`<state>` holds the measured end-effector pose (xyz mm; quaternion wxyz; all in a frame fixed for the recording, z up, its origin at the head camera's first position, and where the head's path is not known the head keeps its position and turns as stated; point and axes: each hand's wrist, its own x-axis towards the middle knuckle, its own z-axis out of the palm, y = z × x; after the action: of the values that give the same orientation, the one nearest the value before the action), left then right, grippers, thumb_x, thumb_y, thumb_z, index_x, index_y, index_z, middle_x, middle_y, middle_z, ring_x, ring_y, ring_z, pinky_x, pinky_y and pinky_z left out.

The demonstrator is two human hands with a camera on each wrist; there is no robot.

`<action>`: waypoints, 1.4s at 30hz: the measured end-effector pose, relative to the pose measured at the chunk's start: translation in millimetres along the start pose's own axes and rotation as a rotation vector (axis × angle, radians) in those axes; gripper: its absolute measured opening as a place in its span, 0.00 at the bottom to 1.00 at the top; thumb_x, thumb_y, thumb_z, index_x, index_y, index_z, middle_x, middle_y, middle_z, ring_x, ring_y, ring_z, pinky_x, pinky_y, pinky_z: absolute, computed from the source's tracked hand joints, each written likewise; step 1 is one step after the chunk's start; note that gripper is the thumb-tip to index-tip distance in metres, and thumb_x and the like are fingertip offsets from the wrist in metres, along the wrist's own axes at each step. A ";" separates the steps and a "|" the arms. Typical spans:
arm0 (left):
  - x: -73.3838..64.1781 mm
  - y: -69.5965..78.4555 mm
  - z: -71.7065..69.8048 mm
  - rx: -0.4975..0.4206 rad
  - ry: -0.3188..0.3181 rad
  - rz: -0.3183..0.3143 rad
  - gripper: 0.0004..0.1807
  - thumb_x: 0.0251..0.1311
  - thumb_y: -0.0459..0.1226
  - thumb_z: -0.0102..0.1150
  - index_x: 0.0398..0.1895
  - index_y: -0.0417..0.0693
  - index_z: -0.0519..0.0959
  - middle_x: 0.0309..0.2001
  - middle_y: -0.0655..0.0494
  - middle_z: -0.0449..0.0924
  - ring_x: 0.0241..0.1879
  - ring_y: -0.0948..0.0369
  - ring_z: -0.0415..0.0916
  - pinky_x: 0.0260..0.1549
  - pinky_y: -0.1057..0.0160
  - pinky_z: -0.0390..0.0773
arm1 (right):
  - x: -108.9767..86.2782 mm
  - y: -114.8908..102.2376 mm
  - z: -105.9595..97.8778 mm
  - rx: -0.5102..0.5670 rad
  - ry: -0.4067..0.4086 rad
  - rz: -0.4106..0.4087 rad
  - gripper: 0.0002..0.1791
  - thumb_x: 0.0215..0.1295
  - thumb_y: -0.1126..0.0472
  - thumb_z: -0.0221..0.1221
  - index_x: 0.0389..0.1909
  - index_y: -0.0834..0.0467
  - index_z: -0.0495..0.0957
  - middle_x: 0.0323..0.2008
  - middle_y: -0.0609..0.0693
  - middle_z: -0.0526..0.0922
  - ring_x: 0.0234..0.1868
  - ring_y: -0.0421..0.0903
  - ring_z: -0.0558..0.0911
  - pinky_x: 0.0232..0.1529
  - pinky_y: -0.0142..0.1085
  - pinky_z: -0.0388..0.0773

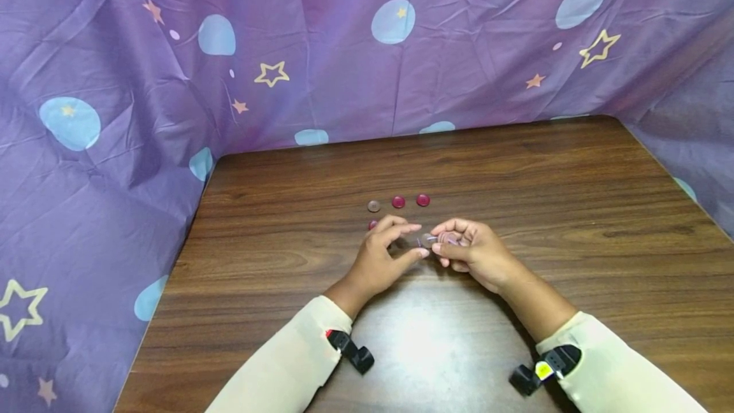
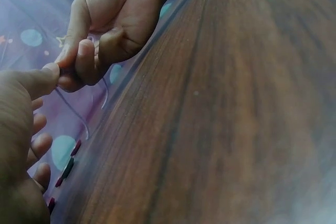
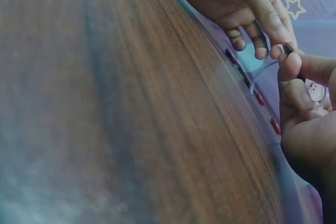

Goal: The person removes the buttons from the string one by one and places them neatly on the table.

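Note:
My right hand (image 1: 478, 257) pinches a small brown button (image 3: 288, 49) between thumb and forefinger. A thin pale cord (image 2: 72, 107) hangs in a curve below the fingertips. Something pale and pinkish (image 1: 450, 239), partly hidden by the fingers, lies within the right hand. My left hand (image 1: 378, 257) reaches in from the other side, its thumb tip at the button and its other fingers loosely bent, apart from the thumb. Just beyond the left hand, a red button (image 1: 373, 225) on the table is partly covered by it.
Behind the hands a brown button (image 1: 374, 206), a red button (image 1: 398, 202) and another red button (image 1: 423, 200) lie in a row on the wooden table (image 1: 275, 311). A purple patterned cloth (image 1: 344, 81) hangs around the table's far and side edges.

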<state>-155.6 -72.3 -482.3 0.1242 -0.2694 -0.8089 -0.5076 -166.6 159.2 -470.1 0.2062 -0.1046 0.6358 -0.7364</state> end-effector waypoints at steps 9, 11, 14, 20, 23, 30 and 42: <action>0.1 1.0 -0.8 0.023 -0.002 0.003 0.22 0.58 0.34 0.82 0.55 0.39 0.89 0.54 0.43 0.84 0.55 0.49 0.83 0.56 0.52 0.86 | -1.1 -0.9 -0.1 -0.026 -0.015 -0.018 0.17 0.71 0.75 0.63 0.47 0.49 0.87 0.26 0.43 0.86 0.25 0.35 0.79 0.21 0.24 0.66; -0.2 0.9 -0.6 0.024 -0.003 0.001 0.21 0.59 0.34 0.81 0.55 0.39 0.89 0.54 0.43 0.84 0.55 0.49 0.83 0.55 0.51 0.87 | -1.3 -0.9 -0.2 -0.017 -0.022 -0.023 0.18 0.71 0.76 0.63 0.47 0.49 0.87 0.27 0.42 0.86 0.25 0.35 0.79 0.21 0.23 0.66; -0.6 0.4 -0.3 0.016 -0.006 0.002 0.19 0.60 0.34 0.80 0.54 0.39 0.89 0.54 0.44 0.85 0.53 0.50 0.83 0.55 0.51 0.87 | -1.8 -1.0 -0.4 -0.010 -0.026 -0.034 0.18 0.71 0.76 0.63 0.47 0.48 0.88 0.28 0.42 0.86 0.25 0.35 0.79 0.22 0.23 0.66; -0.9 -1.1 0.3 0.001 -0.012 0.009 0.17 0.62 0.33 0.78 0.53 0.40 0.89 0.52 0.45 0.86 0.50 0.50 0.83 0.50 0.52 0.87 | -2.7 -1.3 -0.7 -0.019 -0.022 -0.051 0.19 0.70 0.76 0.63 0.48 0.48 0.88 0.27 0.42 0.86 0.25 0.35 0.78 0.22 0.25 0.65; -0.8 -1.8 0.3 -0.009 -0.012 0.017 0.16 0.63 0.32 0.76 0.53 0.40 0.89 0.51 0.45 0.86 0.49 0.48 0.83 0.49 0.51 0.87 | -2.8 -1.5 -0.8 -0.036 -0.014 -0.060 0.19 0.70 0.75 0.64 0.47 0.47 0.89 0.27 0.41 0.86 0.24 0.34 0.78 0.21 0.25 0.66; -0.5 -1.9 -0.3 -0.031 -0.018 0.036 0.16 0.62 0.32 0.77 0.53 0.39 0.89 0.50 0.44 0.85 0.48 0.47 0.84 0.49 0.50 0.87 | -2.5 -1.1 -0.9 -0.060 -0.012 -0.067 0.20 0.69 0.75 0.65 0.45 0.45 0.90 0.25 0.42 0.87 0.23 0.33 0.77 0.20 0.26 0.67; 0.5 -0.8 -1.3 -0.026 -0.007 0.066 0.14 0.61 0.30 0.76 0.49 0.37 0.88 0.48 0.44 0.85 0.43 0.45 0.83 0.46 0.49 0.87 | -2.3 -1.7 0.0 -0.078 0.010 -0.058 0.17 0.70 0.73 0.65 0.45 0.47 0.89 0.25 0.43 0.87 0.23 0.34 0.78 0.20 0.26 0.67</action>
<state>-156.6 -73.5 -482.1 0.1346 -0.2994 -0.7934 -0.5126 -164.8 160.3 -468.2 0.1773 -0.1272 0.6619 -0.7171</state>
